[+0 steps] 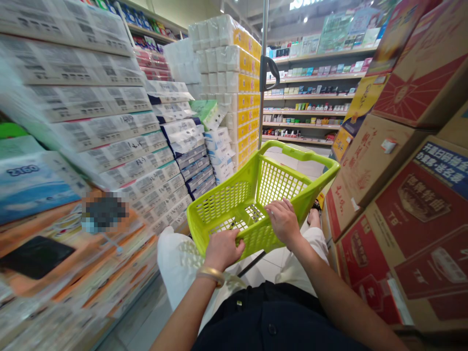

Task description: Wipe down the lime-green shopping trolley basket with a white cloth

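While the left hand [224,249] curls its fingers over the near edge of a green basket [305,192], the right hand [283,220] lies on that edge too, farther to the right. The hands are apart, and I cannot tell if the right one grips. The basket has little holes in its sides and is in front of the person, by the white pants [175,278]. A gold bracelet [211,275] is on the left wrist. White packs [120,102] are piled high on the left, and big boxes [420,195] on the right. Shelves [310,77] stand behind.
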### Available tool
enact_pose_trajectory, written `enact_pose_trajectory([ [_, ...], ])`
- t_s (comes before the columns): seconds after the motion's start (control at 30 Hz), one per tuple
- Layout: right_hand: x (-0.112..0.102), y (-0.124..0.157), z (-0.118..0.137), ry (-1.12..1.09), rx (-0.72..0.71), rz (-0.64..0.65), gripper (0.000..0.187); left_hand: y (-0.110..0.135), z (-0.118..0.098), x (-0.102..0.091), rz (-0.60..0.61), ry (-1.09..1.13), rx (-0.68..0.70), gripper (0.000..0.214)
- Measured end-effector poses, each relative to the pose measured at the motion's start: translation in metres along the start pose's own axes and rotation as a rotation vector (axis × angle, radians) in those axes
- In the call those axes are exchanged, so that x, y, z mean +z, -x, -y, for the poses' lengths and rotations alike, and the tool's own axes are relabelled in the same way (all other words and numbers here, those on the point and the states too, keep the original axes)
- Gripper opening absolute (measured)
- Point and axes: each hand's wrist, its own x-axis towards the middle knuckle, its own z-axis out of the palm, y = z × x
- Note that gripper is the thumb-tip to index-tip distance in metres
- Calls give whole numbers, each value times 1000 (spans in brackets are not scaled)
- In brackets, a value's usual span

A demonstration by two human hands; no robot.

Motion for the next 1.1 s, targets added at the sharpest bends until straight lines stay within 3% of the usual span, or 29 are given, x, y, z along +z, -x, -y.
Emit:
enact_pose_trajectory([
  [0.07,0,1,1,9,10,-5,25,0,-1,0,-6,-3,-1,27],
  [0.27,2,5,7,-64,-148,83,23,1,0,2,-30,-6,5,26],
  [0.5,-8,-11,-13,43,-76,48,24,1,0,2,-25,7,1,26],
  [0.67,-6,-6,-3,-2,-268,189,21,0,1,2,-25,11,-3,25],
  [0.9,-18,-20,-24,118,-135,145,24,1,1,2,-30,9,7,27],
  [1.1,-11,-15,-12,77,-276,216,21,-2,5,5,-49,-8,19,27],
])
